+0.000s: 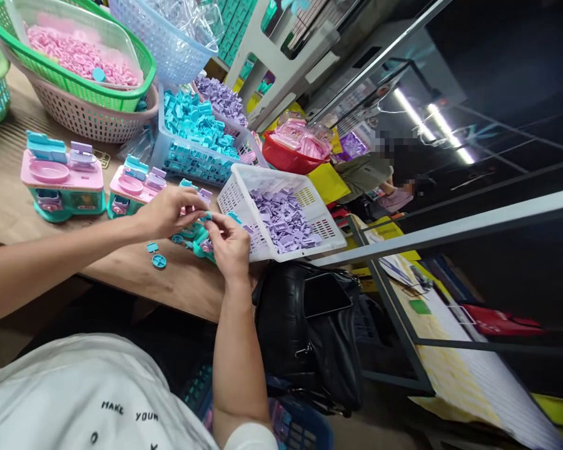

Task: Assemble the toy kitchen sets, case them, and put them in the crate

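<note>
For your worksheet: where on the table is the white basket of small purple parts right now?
In the head view, the white basket sits at the table's right edge, just right of the right hand, with the basket of teal parts behind it and a black bag below.

I counted two finished pink-and-teal toy sets on the table: the nearer-left one (62, 178) and a second (134, 185) beside it, with a third, unfinished toy (197, 240) between my left hand (166, 211) and right hand (229, 245). Two small teal pieces lay loose on the wood, a flat tab (152, 247) and a round disc (159, 261). One white basket (328, 232) held lilac parts too many to count. One black bag (304, 337) sat below the table edge.
</note>
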Available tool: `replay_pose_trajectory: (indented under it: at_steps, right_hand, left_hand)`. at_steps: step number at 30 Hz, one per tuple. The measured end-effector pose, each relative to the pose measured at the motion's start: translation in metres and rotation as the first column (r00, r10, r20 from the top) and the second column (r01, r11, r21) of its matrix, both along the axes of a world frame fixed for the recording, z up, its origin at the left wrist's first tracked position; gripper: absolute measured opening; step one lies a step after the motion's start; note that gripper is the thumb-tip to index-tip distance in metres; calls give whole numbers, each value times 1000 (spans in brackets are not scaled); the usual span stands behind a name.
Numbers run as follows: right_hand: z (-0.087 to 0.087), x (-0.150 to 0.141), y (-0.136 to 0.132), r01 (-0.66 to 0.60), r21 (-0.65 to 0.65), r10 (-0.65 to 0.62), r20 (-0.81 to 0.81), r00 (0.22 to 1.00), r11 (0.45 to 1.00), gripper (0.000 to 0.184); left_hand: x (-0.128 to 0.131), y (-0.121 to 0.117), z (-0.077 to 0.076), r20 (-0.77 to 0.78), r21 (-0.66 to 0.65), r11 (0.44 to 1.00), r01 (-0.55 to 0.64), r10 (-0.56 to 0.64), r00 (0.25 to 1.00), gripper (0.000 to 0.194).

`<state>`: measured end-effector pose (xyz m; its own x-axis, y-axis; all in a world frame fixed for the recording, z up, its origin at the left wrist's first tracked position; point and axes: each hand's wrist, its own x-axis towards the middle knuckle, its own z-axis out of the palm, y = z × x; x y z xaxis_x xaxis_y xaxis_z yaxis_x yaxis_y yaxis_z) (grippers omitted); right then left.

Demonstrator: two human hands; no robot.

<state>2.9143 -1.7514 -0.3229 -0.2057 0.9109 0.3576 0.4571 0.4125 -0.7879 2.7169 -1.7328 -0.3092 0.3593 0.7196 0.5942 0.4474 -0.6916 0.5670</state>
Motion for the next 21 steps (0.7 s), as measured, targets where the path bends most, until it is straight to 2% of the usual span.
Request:
replay_pose_trajectory:
  at_steps: [2,3,5,7,10,21]
  right_hand:
    - [9,0,19,42,122,-65,191,979,992,22]
    - [13,0,27,54,180,-109,313,944,982,22]
    - [18,-3,38,63,261,-198,530,825,963,20]
    - [16,-7,43,58,289,-242,658,713,956,19]
    - [10,-9,43,54,286,-249,705,664,957,18]
    - [3,-4,32,-17,373,-276,716,642,928,19]
  left_hand:
    - [4,26,7,-172,118,993,6,14,985,25]
    - [6,38,8,-273,168,986,10,36,961,23]
    - [6,56,6,-458,227,974,15,93,884,20]
    - [6,65,1,-576,247,969,19,131,807,19]
    - [6,67,-5,-634,273,961,47,143,760,22]
    - [2,58,-9,-632,312,942,121,111,767,23]
